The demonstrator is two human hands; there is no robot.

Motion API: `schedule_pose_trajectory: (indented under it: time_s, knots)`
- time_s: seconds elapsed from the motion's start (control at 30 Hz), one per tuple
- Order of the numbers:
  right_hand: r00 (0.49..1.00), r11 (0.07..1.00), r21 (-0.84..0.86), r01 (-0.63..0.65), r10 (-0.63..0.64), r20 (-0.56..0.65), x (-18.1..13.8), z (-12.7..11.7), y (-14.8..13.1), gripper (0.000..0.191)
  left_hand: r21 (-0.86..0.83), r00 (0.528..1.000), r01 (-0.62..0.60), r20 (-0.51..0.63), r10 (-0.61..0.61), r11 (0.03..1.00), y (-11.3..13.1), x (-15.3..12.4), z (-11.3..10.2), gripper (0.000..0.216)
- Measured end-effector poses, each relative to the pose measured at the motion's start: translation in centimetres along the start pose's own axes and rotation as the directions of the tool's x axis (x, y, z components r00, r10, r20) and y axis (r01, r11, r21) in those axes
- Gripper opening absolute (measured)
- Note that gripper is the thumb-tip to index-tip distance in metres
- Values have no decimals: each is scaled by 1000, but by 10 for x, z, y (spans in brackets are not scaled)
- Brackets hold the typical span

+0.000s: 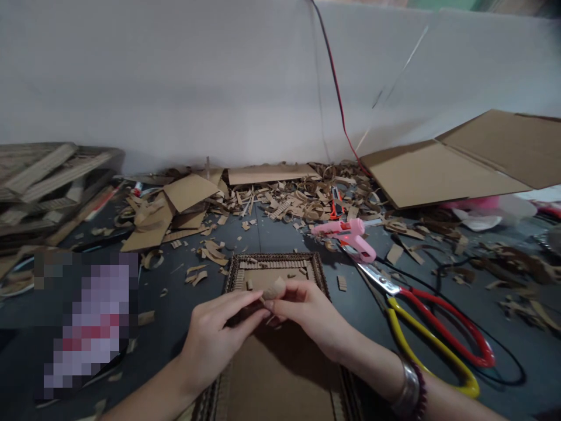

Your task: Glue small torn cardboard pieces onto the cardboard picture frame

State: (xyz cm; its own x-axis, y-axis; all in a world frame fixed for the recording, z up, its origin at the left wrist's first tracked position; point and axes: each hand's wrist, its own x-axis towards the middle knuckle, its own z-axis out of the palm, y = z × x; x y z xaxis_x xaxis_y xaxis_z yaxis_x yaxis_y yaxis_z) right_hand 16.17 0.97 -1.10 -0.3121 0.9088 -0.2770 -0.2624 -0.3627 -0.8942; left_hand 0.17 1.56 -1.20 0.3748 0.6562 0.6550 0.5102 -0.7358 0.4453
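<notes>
Both my hands meet over a rectangular cardboard frame that lies flat on the dark floor. My left hand and my right hand pinch the same small cardboard piece between their fingertips, just above the frame's inner panel. The frame has a corrugated border, and a few short cardboard strips lie along its far edge. A bracelet sits on my right wrist.
Large scissors with red and yellow handles lie right of the frame. A pink glue gun rests beyond them. Cardboard scraps litter the floor along the white wall. A flattened box leans at right, stacked strips at left.
</notes>
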Motion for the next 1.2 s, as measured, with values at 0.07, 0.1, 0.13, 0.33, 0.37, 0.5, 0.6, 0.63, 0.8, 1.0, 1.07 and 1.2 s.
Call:
schedule_pose_trajectory:
  time_s: [0.07,0.1,0.13,0.33,0.37,0.5,0.6,0.63,0.8,1.0,1.07,1.2]
  knots:
    - [1000,1000,4,-8,8,3,0,1,0,11,7,1000,0,13,0,1000,0,0,0,12]
    - [1000,1000,6,-8,8,1,0,1,0,7,5,1000,-1,14,1,1000,1,0,0,11]
    - [1000,1000,9,-7,7,-1,0,1,1,5,3,1000,-2,15,2,1000,1,0,0,10]
    - [999,1000,14,-23,24,-28,1,0,1,4,-22,998,-52,22,53,998,1,0,1,10]
    - [999,999,13,-29,30,-32,1,0,0,8,-35,997,-68,27,69,997,0,0,0,11]
    - [999,1000,1,-31,31,-19,-1,-3,0,24,-85,993,-89,73,95,992,-1,2,-1,14]
    - [1000,998,-59,5,-4,24,-2,-6,1,23,-92,990,-73,112,83,993,-1,3,-2,15]
    - [999,996,-84,20,-17,36,-2,-7,1,21,-89,990,-69,120,79,994,-1,3,-2,16]
    - [999,995,-92,32,-30,17,-3,-6,2,17,-86,992,-61,106,70,994,-1,0,-1,21]
    - [999,1000,18,21,-21,29,-6,-4,-1,17,-96,996,-28,76,35,995,1,-1,-4,21]
    - [999,999,40,22,-24,41,-7,-4,-2,18,-107,997,-21,71,28,994,1,0,-4,19]
    - [999,1000,18,3,-4,54,-8,-3,-3,25,-118,996,-37,74,46,992,2,2,-5,14]
